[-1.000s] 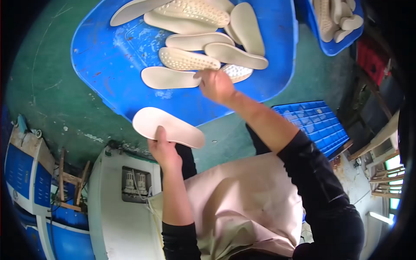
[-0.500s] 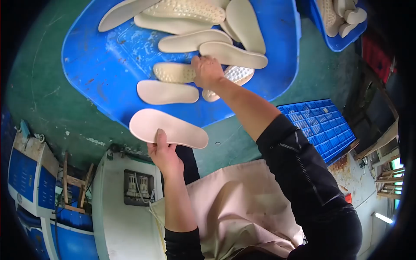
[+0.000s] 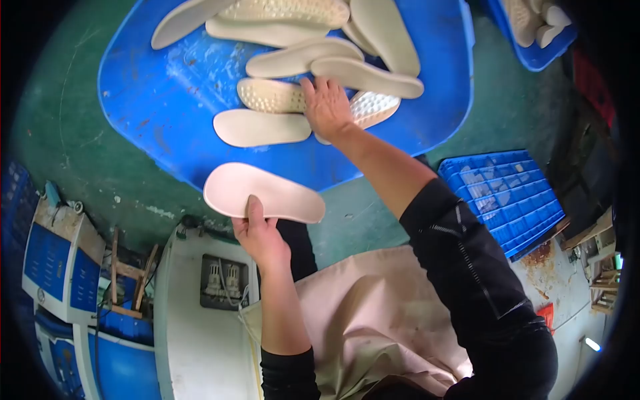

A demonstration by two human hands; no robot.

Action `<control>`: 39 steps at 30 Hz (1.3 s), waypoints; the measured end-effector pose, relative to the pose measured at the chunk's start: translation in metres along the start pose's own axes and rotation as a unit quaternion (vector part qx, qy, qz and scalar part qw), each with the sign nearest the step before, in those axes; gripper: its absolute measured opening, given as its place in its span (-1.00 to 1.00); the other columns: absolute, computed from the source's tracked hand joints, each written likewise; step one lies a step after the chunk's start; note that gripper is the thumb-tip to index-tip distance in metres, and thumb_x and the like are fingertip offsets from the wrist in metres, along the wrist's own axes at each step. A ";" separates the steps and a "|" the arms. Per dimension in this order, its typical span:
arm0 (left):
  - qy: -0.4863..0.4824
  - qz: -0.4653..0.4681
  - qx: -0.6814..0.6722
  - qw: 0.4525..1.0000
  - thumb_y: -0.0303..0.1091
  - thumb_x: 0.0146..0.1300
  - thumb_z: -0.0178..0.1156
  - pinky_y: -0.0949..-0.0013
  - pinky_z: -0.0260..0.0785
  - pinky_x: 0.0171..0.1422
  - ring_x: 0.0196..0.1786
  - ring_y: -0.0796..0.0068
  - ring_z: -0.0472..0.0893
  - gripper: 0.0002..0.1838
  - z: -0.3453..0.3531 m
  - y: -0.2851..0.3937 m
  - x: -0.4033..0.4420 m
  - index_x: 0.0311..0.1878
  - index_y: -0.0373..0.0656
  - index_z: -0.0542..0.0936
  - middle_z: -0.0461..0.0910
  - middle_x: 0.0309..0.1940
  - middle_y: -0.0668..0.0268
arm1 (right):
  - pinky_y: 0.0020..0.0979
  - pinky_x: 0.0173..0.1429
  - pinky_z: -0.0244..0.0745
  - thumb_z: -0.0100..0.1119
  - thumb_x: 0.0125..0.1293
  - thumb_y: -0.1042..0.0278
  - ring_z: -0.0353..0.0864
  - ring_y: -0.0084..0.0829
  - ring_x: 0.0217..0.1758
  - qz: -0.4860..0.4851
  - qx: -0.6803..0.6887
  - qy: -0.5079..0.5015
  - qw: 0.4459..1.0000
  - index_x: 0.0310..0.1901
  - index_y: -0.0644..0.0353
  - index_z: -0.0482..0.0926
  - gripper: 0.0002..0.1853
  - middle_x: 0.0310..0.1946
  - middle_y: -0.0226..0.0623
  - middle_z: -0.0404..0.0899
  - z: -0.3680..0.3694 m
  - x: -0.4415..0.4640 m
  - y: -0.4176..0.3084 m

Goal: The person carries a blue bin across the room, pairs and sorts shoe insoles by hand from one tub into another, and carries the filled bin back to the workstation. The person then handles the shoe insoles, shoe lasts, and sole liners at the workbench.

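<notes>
The left hand (image 3: 263,239) holds an insole (image 3: 273,193), the right hand (image 3: 329,111) over other insoles (image 3: 261,129) in a blue tub (image 3: 157,100).

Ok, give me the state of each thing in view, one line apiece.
Held insole, smooth face up
Left grip, pinching the held insole, thumb on top
Large bin, uncovered, insoles inside
Smooth insole, lying in the large bin
Bumpy insole, bumps up, one end behind the right grip
Shiny insole, bumps up, partly hidden
Right grip, over the insoles, hold unclear
Far bin, uncovered, insoles inside
Lamp, lit
Apron, creased
</notes>
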State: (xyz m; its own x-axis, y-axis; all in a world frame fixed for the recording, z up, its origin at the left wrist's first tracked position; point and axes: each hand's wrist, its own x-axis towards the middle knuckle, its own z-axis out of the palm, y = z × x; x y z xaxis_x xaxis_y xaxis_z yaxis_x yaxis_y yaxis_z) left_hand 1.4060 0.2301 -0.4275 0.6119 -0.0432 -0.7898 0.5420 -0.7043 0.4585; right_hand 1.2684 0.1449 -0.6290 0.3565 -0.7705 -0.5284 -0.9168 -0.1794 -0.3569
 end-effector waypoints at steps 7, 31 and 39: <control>0.012 -0.018 -0.024 0.999 -0.40 0.42 0.17 -0.01 0.55 0.23 0.20 0.22 0.59 -0.58 -0.005 0.001 0.002 0.30 -0.25 0.42 0.53 0.19 0.13 | -0.11 0.10 0.58 0.22 0.16 0.38 0.67 -0.10 -0.06 -0.061 0.161 -0.098 0.980 0.23 0.06 0.54 -0.47 -0.05 -0.12 0.62 -0.060 -0.041 -0.023; -0.567 -0.042 -0.051 0.821 0.15 0.43 0.13 -0.04 0.11 0.56 0.48 -0.02 0.34 -0.12 0.088 0.015 -0.086 0.58 -0.24 0.11 0.30 0.46 -0.08 | -0.27 0.50 0.30 0.32 -0.04 0.70 0.38 -0.26 0.45 0.081 0.341 0.147 0.925 0.46 0.18 0.27 -0.09 0.35 -0.12 0.40 -0.337 -0.136 0.136; -0.302 -0.075 -0.060 0.949 -0.12 0.49 0.16 0.17 0.40 0.33 0.25 0.21 0.57 -0.47 0.049 0.027 -0.040 0.37 -0.25 0.43 0.58 0.20 0.03 | -0.17 0.30 0.49 0.44 0.16 0.19 0.58 -0.07 0.24 0.204 0.081 0.017 0.975 0.19 0.20 0.56 -0.44 0.18 -0.08 0.59 -0.306 -0.093 0.103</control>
State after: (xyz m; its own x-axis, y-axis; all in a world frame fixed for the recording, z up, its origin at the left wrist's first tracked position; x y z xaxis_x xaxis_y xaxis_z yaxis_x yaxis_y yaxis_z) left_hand 1.3685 0.1782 -0.4036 0.1013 -0.3723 -0.9226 0.6800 -0.6511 0.3373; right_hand 1.0856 0.0109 -0.3807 -0.0408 -0.7784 -0.6265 -0.9392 0.2438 -0.2417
